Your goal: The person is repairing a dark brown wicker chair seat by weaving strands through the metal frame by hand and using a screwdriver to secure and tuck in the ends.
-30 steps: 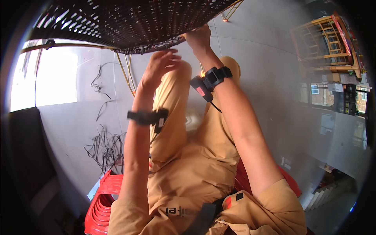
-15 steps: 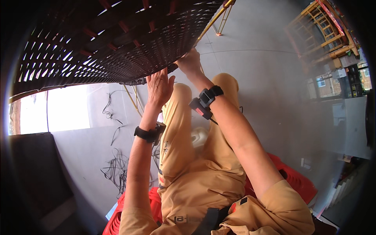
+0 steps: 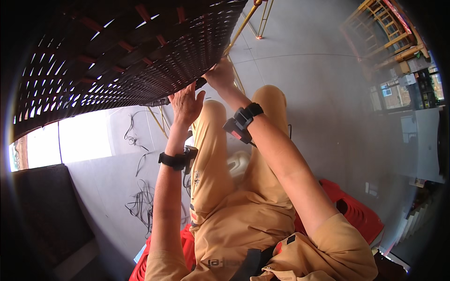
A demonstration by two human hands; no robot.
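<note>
A dark brown woven wicker panel with short reddish strips fills the upper left, on a gold tubular metal frame. My left hand rests at the panel's lower edge, fingers straight up against it and thumb apart; the fingertips are partly hidden. Just to the right and farther along the edge, my right hand is closed on the rim, its fingers partly behind the weave. Black straps with small devices sit on both forearms, over my tan-trousered knees.
Tangled dark strands lie on the grey floor at my left. I sit on red plastic seating. Stacked wooden frames stand at the upper right, a dark flat board at the lower left, near a bright opening.
Since a second ago the panel has come lower and fills more of the view. My left hand has moved onto its edge; my right hand stays on the rim. Little differs from half a second ago.
</note>
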